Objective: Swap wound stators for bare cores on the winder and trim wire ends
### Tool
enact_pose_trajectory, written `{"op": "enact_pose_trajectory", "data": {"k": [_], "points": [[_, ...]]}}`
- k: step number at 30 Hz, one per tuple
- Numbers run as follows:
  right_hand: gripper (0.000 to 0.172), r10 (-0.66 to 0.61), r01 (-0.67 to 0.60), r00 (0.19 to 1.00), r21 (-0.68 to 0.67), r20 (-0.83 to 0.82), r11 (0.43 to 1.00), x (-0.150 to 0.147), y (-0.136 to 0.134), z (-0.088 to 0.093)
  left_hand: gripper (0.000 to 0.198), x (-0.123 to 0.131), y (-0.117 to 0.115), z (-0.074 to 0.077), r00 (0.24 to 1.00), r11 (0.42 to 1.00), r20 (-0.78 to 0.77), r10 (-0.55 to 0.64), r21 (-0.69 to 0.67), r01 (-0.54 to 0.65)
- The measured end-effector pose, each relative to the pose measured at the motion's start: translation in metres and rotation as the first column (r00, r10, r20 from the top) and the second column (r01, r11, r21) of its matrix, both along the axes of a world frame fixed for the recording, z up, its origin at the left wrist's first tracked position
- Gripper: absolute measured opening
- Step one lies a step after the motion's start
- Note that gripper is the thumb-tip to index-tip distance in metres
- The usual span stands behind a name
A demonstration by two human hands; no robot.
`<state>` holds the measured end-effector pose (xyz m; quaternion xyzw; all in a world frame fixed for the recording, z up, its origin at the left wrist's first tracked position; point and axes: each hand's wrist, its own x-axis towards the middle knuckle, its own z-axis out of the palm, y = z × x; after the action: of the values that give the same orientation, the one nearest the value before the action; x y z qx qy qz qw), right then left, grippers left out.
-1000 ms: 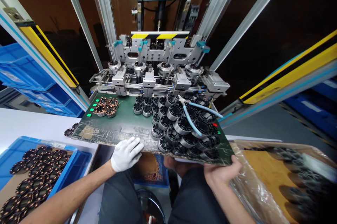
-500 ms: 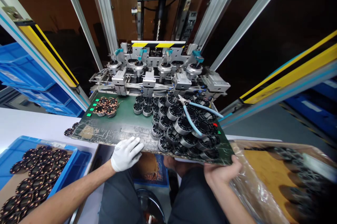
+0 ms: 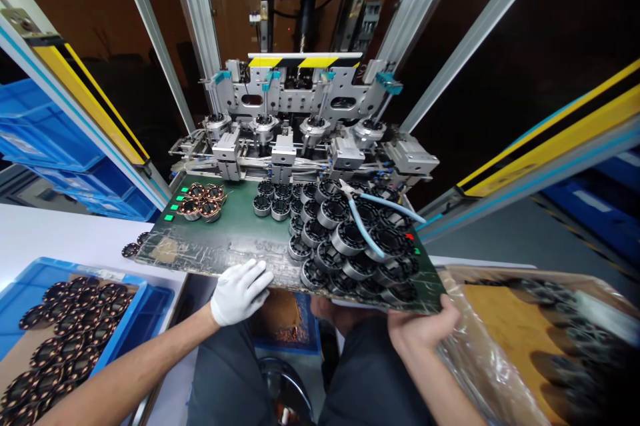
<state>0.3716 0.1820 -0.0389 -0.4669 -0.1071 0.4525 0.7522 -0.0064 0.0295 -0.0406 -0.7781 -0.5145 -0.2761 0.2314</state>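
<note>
My left hand [image 3: 242, 293], in a white glove, lies flat on the front edge of a worn green work board [image 3: 225, 236], its fingers stretched out and holding nothing. At the board's front right corner my bare right hand [image 3: 423, 327] grips the edge, with some fingers hidden underneath. Bare stator cores [image 3: 350, 239] are stacked on the board's right half, with smaller rows [image 3: 271, 199] beside them. Cutting pliers with light blue handles [image 3: 367, 239] lie open on top of the stack. Several copper-wound stators [image 3: 201, 203] sit at the back left of the board.
Behind the board stands a winding machine [image 3: 300, 139] with several spindles, between yellow-and-black side posts [image 3: 95, 99]. At left is a blue bin [image 3: 133, 319] of wound stators; at right, a plastic-lined box [image 3: 500, 346] holds more cores. A blue tray [image 3: 313, 326] lies below.
The machine's plate with the yellow-and-black striped bar has risen, and its teal-tipped clamps have lifted with it. Both my hands, the board and the parts have stayed where they were.
</note>
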Motion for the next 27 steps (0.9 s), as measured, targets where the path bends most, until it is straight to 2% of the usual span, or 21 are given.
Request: {"op": "enact_pose_trajectory", "data": {"k": [18, 27], "points": [[0.047, -0.008, 0.007, 1.0, -0.012, -0.016, 1.0, -0.0006, -0.0007, 0.002, 0.036, -0.0009, -0.0017, -0.0024, 1.0, 1.0, -0.007, 0.01, -0.009, -0.01], [0.05, -0.011, 0.011, 1.0, 0.0, -0.027, 1.0, -0.002, -0.0019, 0.0047, 0.032, 0.0007, 0.0002, 0.003, 1.0, 1.0, 0.011, -0.004, 0.01, 0.004]]}}
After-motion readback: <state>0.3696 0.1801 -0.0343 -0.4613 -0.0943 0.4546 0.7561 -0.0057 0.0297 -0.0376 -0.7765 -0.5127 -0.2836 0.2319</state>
